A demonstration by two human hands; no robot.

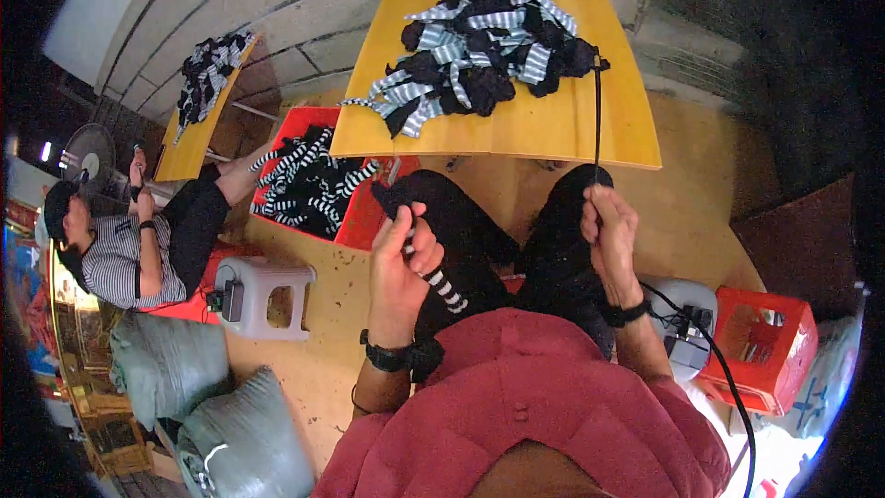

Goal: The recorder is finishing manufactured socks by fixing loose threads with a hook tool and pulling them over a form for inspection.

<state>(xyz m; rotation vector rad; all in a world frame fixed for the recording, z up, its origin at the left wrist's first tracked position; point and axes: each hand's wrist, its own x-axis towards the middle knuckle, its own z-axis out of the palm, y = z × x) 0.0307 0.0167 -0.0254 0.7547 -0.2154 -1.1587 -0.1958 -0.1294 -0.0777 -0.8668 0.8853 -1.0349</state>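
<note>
My left hand [398,254], in front of my chest, is closed around a black-and-white striped sock [446,290]. The sock's black end pokes out above my fingers, and its striped end hangs below them. To the right, my right hand [608,221] pinches the lower end of a long, thin, straight black strip [598,124]. This strip runs up to the right edge of a sock pile [489,46]; I cannot tell whether it is a rod or stretched cloth. Black and grey-striped pieces make up the pile, heaped on a yellow table [553,138] ahead of me.
A red bin [355,235] of striped socks stands left of the table. Further left, a person [138,254] sits near a second table [189,152], a fan [88,157] and a grey stool [277,286]. Stuffed sacks [249,438] lie lower left; a red crate [765,350] is at right.
</note>
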